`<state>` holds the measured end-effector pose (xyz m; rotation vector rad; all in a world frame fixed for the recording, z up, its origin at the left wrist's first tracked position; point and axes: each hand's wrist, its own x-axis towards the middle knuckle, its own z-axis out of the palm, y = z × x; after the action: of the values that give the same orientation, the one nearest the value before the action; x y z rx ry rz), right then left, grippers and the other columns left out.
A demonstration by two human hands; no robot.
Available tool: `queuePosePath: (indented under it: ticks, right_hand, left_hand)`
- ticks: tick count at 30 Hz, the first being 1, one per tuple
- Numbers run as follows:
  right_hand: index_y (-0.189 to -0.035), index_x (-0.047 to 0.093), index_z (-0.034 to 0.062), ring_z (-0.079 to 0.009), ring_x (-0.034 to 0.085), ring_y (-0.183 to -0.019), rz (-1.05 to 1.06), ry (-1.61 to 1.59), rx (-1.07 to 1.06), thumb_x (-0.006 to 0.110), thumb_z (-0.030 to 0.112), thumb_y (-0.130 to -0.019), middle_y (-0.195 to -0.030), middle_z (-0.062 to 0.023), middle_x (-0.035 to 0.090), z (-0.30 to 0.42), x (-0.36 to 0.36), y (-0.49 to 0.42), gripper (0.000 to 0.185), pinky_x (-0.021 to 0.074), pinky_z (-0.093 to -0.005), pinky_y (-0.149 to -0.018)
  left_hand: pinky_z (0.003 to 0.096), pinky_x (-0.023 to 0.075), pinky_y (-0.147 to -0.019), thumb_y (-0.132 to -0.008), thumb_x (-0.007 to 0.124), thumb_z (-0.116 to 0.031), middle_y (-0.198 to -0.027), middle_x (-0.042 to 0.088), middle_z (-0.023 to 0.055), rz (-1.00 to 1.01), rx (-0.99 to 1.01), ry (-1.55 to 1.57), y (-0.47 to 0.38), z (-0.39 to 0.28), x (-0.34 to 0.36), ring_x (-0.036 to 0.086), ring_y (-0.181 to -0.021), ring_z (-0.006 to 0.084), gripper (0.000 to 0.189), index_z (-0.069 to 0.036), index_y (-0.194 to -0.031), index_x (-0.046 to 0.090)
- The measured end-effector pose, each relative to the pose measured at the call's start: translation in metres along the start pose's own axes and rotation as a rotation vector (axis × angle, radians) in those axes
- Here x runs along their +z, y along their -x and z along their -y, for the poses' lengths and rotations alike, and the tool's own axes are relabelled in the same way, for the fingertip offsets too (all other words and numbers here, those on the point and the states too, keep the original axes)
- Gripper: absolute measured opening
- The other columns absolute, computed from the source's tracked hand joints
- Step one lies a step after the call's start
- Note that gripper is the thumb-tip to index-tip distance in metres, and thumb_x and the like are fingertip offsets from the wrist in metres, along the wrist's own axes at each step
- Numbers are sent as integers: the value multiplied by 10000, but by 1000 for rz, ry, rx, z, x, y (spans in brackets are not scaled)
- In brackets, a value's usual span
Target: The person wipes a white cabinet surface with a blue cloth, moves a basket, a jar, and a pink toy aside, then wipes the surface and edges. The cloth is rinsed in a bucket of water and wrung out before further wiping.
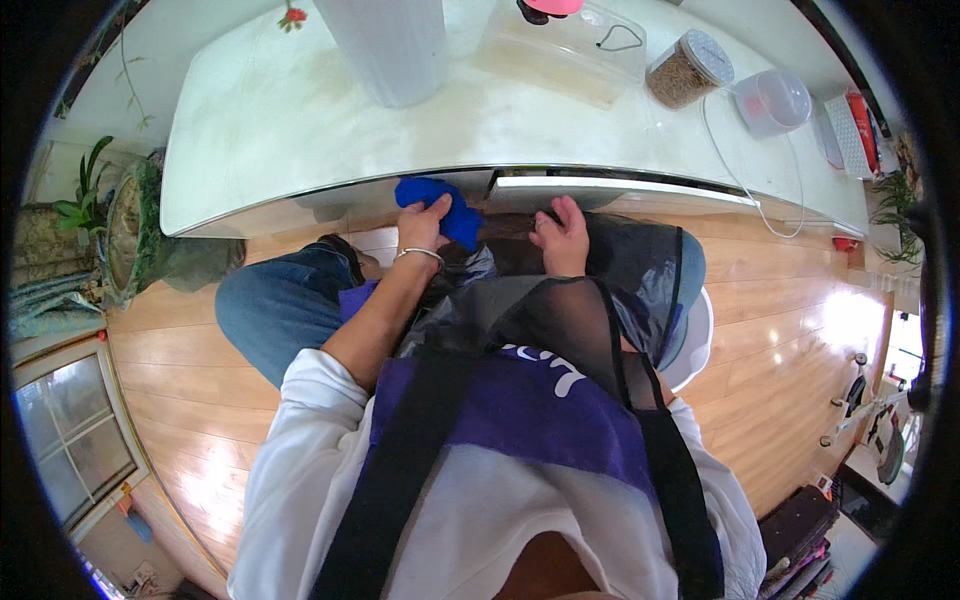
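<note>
My left hand, with a bracelet at the wrist, grips a bunched blue cloth. The cloth lies against the front of a low white cabinet, just under its top edge. To the right, my right hand has its fingers loosely bent and apart, with nothing seen in them. It is just in front of a white drawer that stands slightly out from the cabinet. Whether a fingertip touches the drawer front is unclear. Both hands are above my lap, over a dark sheer apron.
On the cabinet top stand a tall translucent container, a clear plastic box, a jar of brown pellets and a clear tub. A white cable hangs over the front edge. A large green planter stands left.
</note>
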<state>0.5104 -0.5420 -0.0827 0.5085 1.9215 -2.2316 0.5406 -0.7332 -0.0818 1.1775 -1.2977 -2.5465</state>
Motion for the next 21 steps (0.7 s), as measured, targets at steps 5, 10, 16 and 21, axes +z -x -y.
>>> queuePosePath:
  ticks: [5,10,16,21]
  right_hand:
    - [-926,514,10,-170,523,-732,-89,-151,176,514,-55,-783,-843,-67,511,30,0,-36,157,522,-356,-760]
    - [-894,531,-48,-203,538,-758,-106,-110,121,454,-107,-768,-868,-121,532,41,3,-47,159,541,-349,-724]
    - [-917,525,-41,-214,552,-745,-120,-127,120,453,-102,-763,-857,-128,543,28,-6,-62,181,542,-344,-686]
    - [-1099,511,-48,-222,576,-705,-14,245,109,565,-15,-762,-872,-128,565,22,-12,-58,343,516,-346,-589]
  left_hand:
    - [481,544,-706,-833,655,-121,-1023,592,127,-130,-90,-6,-7,-5,-18,604,-893,270,304,2,-1072,514]
    - [427,574,-665,-890,581,-147,-967,613,89,-70,-153,39,-21,1,-30,642,-847,243,184,-41,-1034,536]
    - [439,558,-652,-861,627,-216,-923,621,103,-43,-186,-187,-23,15,-26,630,-891,267,271,-33,-1040,537]
    - [363,507,-690,-835,644,-175,-961,619,118,69,-56,-564,-9,14,-9,606,-828,232,308,4,-1070,557]
